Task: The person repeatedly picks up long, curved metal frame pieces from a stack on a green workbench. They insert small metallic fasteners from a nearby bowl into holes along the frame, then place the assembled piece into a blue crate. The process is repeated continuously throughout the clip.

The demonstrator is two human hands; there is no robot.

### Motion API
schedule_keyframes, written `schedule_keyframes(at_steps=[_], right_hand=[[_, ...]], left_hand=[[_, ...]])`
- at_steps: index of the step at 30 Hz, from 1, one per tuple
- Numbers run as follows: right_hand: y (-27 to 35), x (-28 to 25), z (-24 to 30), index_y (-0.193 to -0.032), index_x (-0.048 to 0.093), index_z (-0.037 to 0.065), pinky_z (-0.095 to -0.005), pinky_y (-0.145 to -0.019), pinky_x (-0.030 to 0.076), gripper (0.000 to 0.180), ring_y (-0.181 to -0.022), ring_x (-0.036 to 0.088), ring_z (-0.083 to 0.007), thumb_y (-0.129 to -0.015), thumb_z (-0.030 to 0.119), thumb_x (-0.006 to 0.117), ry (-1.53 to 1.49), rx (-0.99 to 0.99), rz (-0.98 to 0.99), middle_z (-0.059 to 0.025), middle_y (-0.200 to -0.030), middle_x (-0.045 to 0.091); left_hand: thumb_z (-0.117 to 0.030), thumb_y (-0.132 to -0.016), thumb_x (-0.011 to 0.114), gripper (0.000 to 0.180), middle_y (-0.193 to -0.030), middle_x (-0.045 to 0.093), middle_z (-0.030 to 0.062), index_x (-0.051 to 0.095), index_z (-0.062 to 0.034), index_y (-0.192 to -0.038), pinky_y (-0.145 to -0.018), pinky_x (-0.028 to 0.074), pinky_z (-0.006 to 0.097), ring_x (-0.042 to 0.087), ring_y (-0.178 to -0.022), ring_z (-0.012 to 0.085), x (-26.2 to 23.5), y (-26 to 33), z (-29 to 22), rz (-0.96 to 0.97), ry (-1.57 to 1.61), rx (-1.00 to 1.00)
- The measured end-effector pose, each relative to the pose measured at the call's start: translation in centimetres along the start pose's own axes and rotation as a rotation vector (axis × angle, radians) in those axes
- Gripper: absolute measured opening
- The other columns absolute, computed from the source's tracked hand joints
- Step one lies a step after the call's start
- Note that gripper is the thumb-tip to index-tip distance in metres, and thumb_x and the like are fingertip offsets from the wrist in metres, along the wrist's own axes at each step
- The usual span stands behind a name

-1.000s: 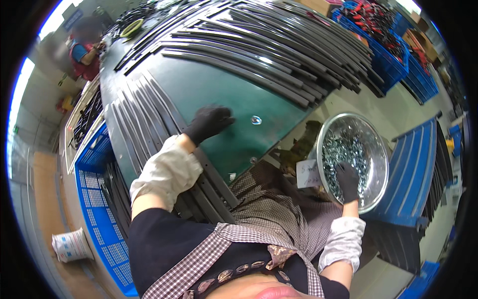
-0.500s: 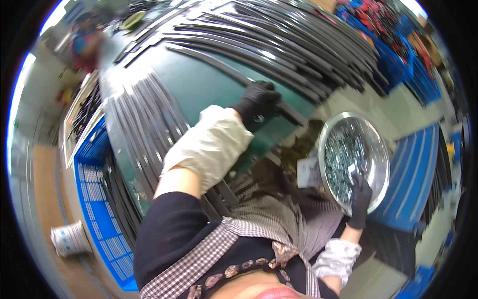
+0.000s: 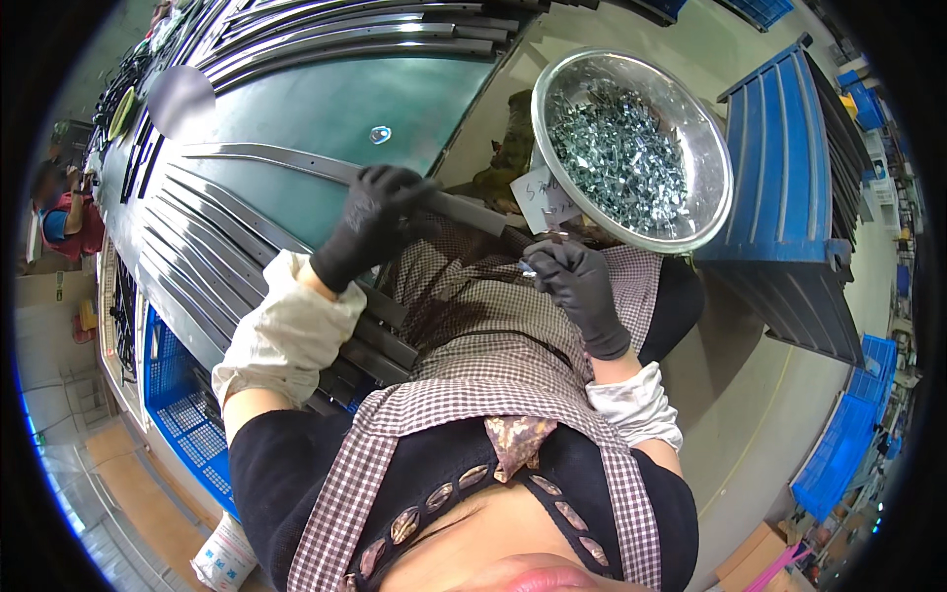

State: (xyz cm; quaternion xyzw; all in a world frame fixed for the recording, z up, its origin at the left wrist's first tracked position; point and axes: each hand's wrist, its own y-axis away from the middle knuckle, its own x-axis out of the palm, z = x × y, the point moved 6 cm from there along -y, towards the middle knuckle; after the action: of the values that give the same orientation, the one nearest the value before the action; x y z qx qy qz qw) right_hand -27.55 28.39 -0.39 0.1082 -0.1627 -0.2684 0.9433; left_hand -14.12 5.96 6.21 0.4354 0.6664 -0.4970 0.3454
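Note:
My left hand (image 3: pixel 367 222), in a black glove, is closed round a long dark strip (image 3: pixel 271 156) near its right end. The strip's far part lies over the green table, and its end juts past the table edge above my lap. Close to that end, my right hand (image 3: pixel 582 294), also gloved in black, pinches small shiny metal pieces (image 3: pixel 530 269); their exact shape is partly hidden by the fingers. Beyond the right hand stands a round metal bowl (image 3: pixel 712 187) holding a heap of similar small metal pieces (image 3: pixel 621 153).
More dark strips (image 3: pixel 212 242) lie on the green table (image 3: pixel 326 104) at left, and others at the far side. A white card (image 3: pixel 543 202) sits beside the bowl. Right of it stands a blue bin (image 3: pixel 779 183). A blue basket (image 3: pixel 187 414) is at left; another person (image 3: pixel 74 222) is farther off.
My right hand has come out of the bowl with small metal pieces, toward the strip's end. My left hand has drawn the strip nearer to me. The view has shifted.

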Motion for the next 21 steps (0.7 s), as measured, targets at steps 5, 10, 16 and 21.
schedule_keyframes(at_steps=[5,10,16,21], right_hand=[[0.8,3.4,-1.1,-0.112,0.069,-0.003,-0.0200,-0.058,0.043,0.021,-0.066,0.056,-0.0038,-0.098,0.013,0.065,0.004,0.022,0.104,0.0001,-0.085,0.067],[1.2,3.9,0.1,-0.117,0.068,0.000,-0.0173,-0.054,0.037,0.028,-0.063,0.051,-0.0016,-0.095,0.016,0.068,-0.029,0.065,0.238,0.0020,-0.080,0.064],[1.2,3.7,0.9,-0.118,0.064,-0.003,-0.0218,-0.065,0.048,0.038,-0.071,0.056,-0.0066,-0.086,0.015,0.075,0.309,-0.040,0.170,-0.0009,-0.087,0.065],[0.2,1.7,1.2,-0.117,0.063,-0.004,-0.0277,-0.068,0.052,0.041,-0.072,0.062,-0.0142,-0.086,0.020,0.076,0.550,-0.307,0.046,-0.0089,-0.089,0.067]], left_hand=[[-0.029,-0.075,0.076,0.038,-0.090,0.063,0.0025,0.069,-0.0134,-0.109,-0.071,0.050,0.038,0.063,-0.084,0.0234,1.3,1.0,-8.8,0.156,0.097,0.297],[-0.022,-0.073,0.073,0.039,-0.083,0.058,-0.0021,0.069,-0.0121,-0.111,-0.060,0.049,0.033,0.060,-0.072,0.0180,1.4,1.2,-9.2,0.121,-0.004,0.386],[-0.020,-0.071,0.075,0.044,-0.084,0.055,0.0000,0.069,-0.0111,-0.114,-0.059,0.047,0.034,0.057,-0.070,0.0164,2.7,1.5,-9.7,0.121,-0.246,0.539],[-0.027,-0.075,0.076,0.051,-0.098,0.063,0.0044,0.066,-0.0143,-0.124,-0.079,0.050,0.040,0.063,-0.090,0.0242,1.3,-1.7,-7.3,0.155,-0.041,0.299]])
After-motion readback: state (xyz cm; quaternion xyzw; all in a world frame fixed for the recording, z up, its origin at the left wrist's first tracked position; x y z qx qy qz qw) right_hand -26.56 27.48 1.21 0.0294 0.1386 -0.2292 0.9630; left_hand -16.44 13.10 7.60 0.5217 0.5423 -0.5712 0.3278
